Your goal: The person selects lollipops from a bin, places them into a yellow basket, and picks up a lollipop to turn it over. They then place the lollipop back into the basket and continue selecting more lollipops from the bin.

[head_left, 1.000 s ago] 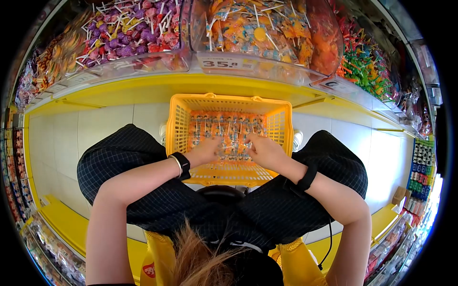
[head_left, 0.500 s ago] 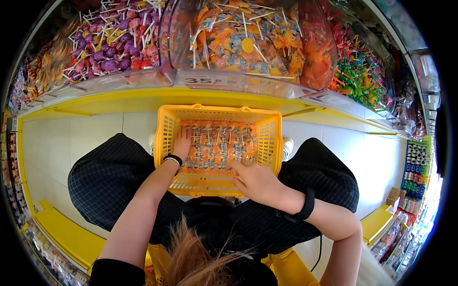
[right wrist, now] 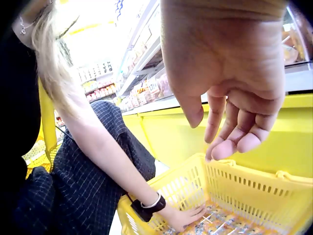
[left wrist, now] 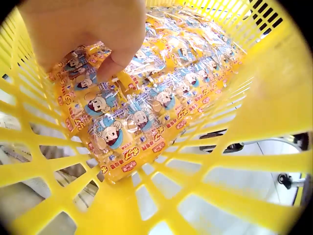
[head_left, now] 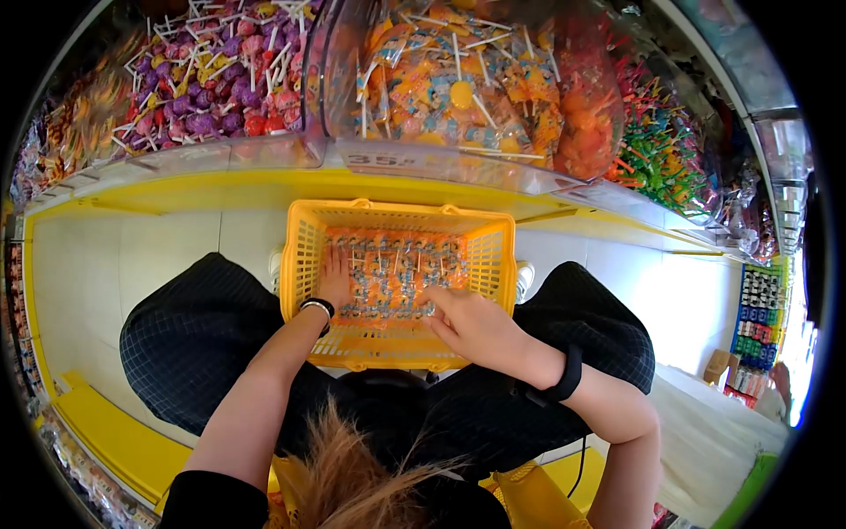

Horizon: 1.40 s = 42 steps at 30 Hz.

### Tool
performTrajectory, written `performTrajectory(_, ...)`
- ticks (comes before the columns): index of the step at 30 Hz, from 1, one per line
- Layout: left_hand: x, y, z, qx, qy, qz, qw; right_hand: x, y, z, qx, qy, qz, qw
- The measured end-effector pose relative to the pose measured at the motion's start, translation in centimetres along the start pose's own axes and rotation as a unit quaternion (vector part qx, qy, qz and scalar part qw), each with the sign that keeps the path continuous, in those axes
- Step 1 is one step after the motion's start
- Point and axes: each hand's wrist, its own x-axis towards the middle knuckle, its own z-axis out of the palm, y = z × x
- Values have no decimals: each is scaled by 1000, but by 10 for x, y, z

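Wrapped lollipops point(head_left: 401, 273) in orange and clear wrappers with a blue-capped cartoon figure lie in rows in the bottom of a yellow plastic basket point(head_left: 401, 208). My left hand point(head_left: 335, 284) reaches inside at the basket's left wall, its fingers extended and resting on the left end of the rows. In the left wrist view that hand point(left wrist: 93, 32) covers part of the wrappers point(left wrist: 142, 117). Over the basket's right front part hovers my right hand point(head_left: 476, 322). The right wrist view shows this hand point(right wrist: 227, 78) with loosely bent fingers and nothing between them, above the basket rim.
Clear bins of purple and pink lollipops point(head_left: 211, 84), orange-wrapped lollipops point(head_left: 458, 88) and green candies point(head_left: 661, 167) stand on a yellow shelf point(head_left: 220, 196) beyond the basket. My knees flank the basket. Pale cloth point(head_left: 714, 441) shows at the right, near a cardboard box point(head_left: 721, 366).
My left hand has moved from the middle of the rows to the basket's left side. My right hand has come up and towards me. Pale cloth has come into view at the right.
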Motion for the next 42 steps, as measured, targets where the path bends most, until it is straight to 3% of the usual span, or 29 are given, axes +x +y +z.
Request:
performTrajectory(5,-9,8,-3,7,21,-19,1000,12,-5,-21,27,67,-25,997)
performTrajectory(9,-25,35,-47,132,5,-11,991,18,-7,-28,56,90,-39,994)
performTrajectory(11,0,39,-56,18,-165,110,980,19,-10,-33,60,105,-59,991)
performTrajectory(12,-2,52,-79,20,-160,109,981,20,-12,-38,51,109,-50,991)
performTrajectory(14,-35,92,-156,-42,-141,233,961,18,-17,-47,41,116,-46,991)
performTrajectory(18,-126,147,-310,-40,58,362,930,15,-10,-42,-58,25,-23,998)
performTrajectory(20,-158,165,-360,-136,139,439,877,9,-10,-34,-86,0,-25,996)
performTrajectory(22,-189,188,-403,-279,221,400,845,5,-17,-30,-123,-28,-38,991)
performTrajectory(23,-180,191,-408,-275,221,406,843,2,-19,-30,-101,-48,-37,993)
performTrajectory(25,-149,190,-415,-158,466,426,759,-1,-25,-31,-105,-46,-21,993)
performTrajectory(26,-132,188,-416,-158,465,429,758,-3,-26,-31,-108,-51,-8,993)
performTrajectory(28,-96,178,-413,-125,357,370,849,-5,-27,-28,-104,-44,-7,994)
performTrajectory(29,-81,176,-413,-125,356,372,848,-8,-25,-28,-100,-39,-9,994)
performTrajectory(31,-66,176,-419,-102,251,376,886,-11,-19,-22,-93,-30,-20,995)
performTrajectory(36,-63,181,-422,-53,240,353,903,-13,-15,-26,-78,-21,-41,996)
performTrajectory(38,-70,181,-424,-71,238,345,905,-10,-12,-28,-97,50,-42,993)
performTrajectory(40,-79,179,-424,-125,311,351,874,-7,-13,-33,-65,70,-45,994)
performTrajectory(42,-88,173,-426,-142,327,350,866,-3,-14,-35,-36,89,-48,994)
